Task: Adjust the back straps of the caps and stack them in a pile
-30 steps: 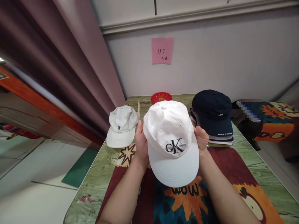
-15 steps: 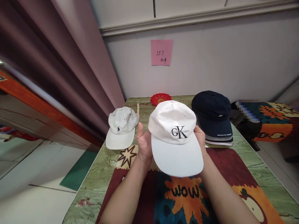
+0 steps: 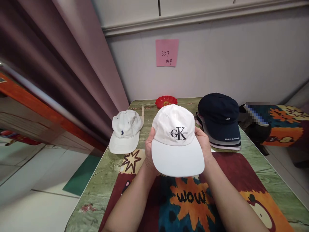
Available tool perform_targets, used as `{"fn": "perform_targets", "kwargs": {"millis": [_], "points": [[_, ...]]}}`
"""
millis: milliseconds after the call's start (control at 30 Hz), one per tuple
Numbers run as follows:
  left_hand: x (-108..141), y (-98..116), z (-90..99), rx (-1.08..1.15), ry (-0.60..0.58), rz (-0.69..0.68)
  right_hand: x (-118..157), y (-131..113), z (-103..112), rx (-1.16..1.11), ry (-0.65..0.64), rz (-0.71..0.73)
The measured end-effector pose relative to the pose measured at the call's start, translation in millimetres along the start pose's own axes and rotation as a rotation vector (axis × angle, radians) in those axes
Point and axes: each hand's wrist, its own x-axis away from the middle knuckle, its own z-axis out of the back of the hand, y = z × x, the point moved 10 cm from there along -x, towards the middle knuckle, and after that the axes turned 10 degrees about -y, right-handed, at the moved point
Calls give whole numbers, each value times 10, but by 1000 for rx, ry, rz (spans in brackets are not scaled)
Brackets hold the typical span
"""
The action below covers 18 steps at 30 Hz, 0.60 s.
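A white baseball cap (image 3: pixel 178 159) with dark letters on its front is held up over the table, its brim toward me. My left hand (image 3: pixel 149 149) grips its left side, the thumb on the crown and the other fingers hidden beneath or behind. On the opposite side, my right hand (image 3: pixel 204 141) is closed on the cap, fingers partly out of sight. To the left rests a light grey cap (image 3: pixel 125 129) with a small dark emblem. A navy cap (image 3: pixel 218 112) tops a stack of caps at the right.
A red scalloped dish (image 3: pixel 166 101) stands at the table's back edge. Under my arms lies a colourful mat (image 3: pixel 193 199) on the green wood-patterned table (image 3: pixel 89 190). A pink note (image 3: pixel 167 53) is stuck on the wall behind. Purple curtains (image 3: pixel 79 48) hang at the left.
The white cap has shifted slightly left and up. My left hand, whose thumb stood apart from the cap, now holds its left side. My right hand has moved slightly left with it.
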Motion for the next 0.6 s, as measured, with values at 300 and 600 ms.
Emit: {"fn": "perform_targets", "kwargs": {"millis": [300,600], "points": [[118,685,557,-36,287,-421,150,305,-319,-208,-34,-197],[-63,424,364,-12,146,-210,224,-333,-196,-91,130,198]]}}
